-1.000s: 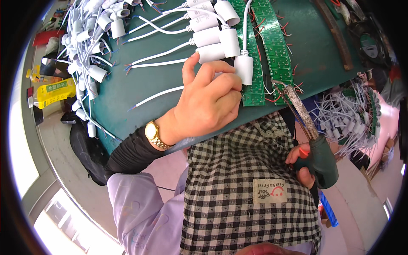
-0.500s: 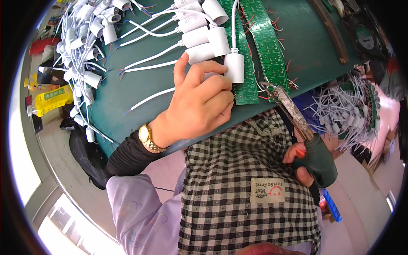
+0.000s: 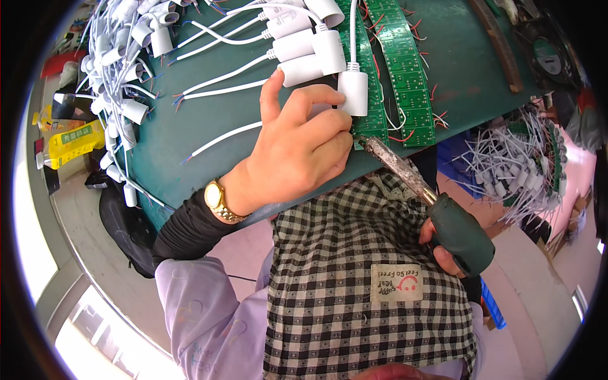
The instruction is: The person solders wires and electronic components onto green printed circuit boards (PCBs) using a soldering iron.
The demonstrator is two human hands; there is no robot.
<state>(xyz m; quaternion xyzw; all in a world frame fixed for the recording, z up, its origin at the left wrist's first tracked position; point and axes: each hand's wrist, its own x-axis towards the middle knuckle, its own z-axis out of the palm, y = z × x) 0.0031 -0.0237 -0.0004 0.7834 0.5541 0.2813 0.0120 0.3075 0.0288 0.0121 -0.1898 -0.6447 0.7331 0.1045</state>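
The left hand [image 3: 297, 142] curls loosely, its hold hidden; the right hand [image 3: 447, 259], partly covered, grips a soldering iron [image 3: 462, 231] across the table edge [image 3: 339, 176].

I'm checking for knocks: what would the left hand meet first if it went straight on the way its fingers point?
The left hand would probably meet the white socket just ahead, seen against the green board; whether hand and socket already touch is unclear.

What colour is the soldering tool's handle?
The handle is dark green, best seen in the head view.
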